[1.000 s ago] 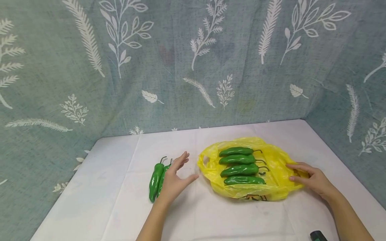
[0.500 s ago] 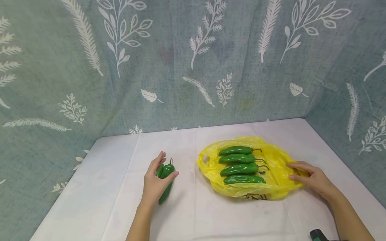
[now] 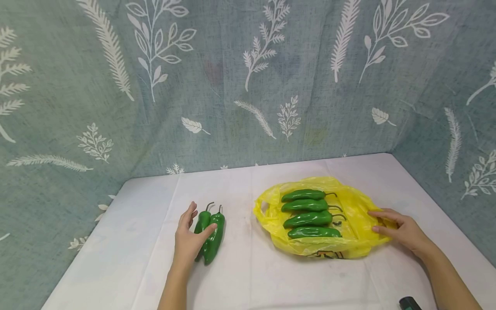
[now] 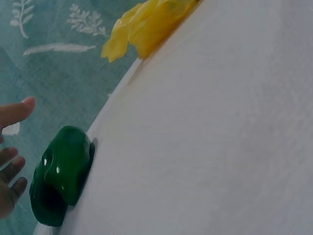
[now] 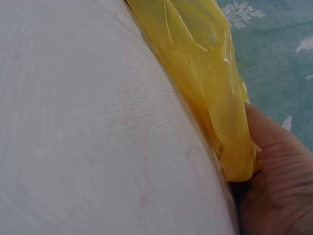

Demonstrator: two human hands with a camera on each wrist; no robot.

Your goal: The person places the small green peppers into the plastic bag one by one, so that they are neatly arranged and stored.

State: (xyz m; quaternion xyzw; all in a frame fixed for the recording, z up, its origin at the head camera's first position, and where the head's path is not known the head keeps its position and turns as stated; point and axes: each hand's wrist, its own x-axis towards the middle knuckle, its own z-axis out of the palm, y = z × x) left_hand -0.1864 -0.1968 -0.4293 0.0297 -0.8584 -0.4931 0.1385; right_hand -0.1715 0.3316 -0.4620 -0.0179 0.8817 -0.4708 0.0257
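Two glossy green chili peppers lie side by side on the white cloth, the left one [image 3: 203, 221] partly behind my left hand [image 3: 186, 243]. That hand is beside them, thumb and fingers spread apart, its thumb in front of the right pepper [image 3: 217, 230]. In the left wrist view a gap shows between my fingers [image 4: 13, 169] and the peppers [image 4: 71, 156]. A yellow plastic bag [image 3: 358, 209] lies flattened at right, with several green peppers [image 3: 310, 218] in a row on it. My right hand [image 3: 408, 234] pinches its right end; the right wrist view shows my thumb [image 5: 266, 127] against the yellow plastic.
The white cloth [image 3: 279, 280] covers the table. A dark cylindrical end of some object [image 3: 408, 303] shows at the bottom edge, near my right forearm. Behind the table hangs a grey-green curtain [image 3: 232, 142] with white leaf prints.
My left hand has moved left, from between the peppers and the bag to the left side of the two peppers. My right hand and the bag stay where they were.
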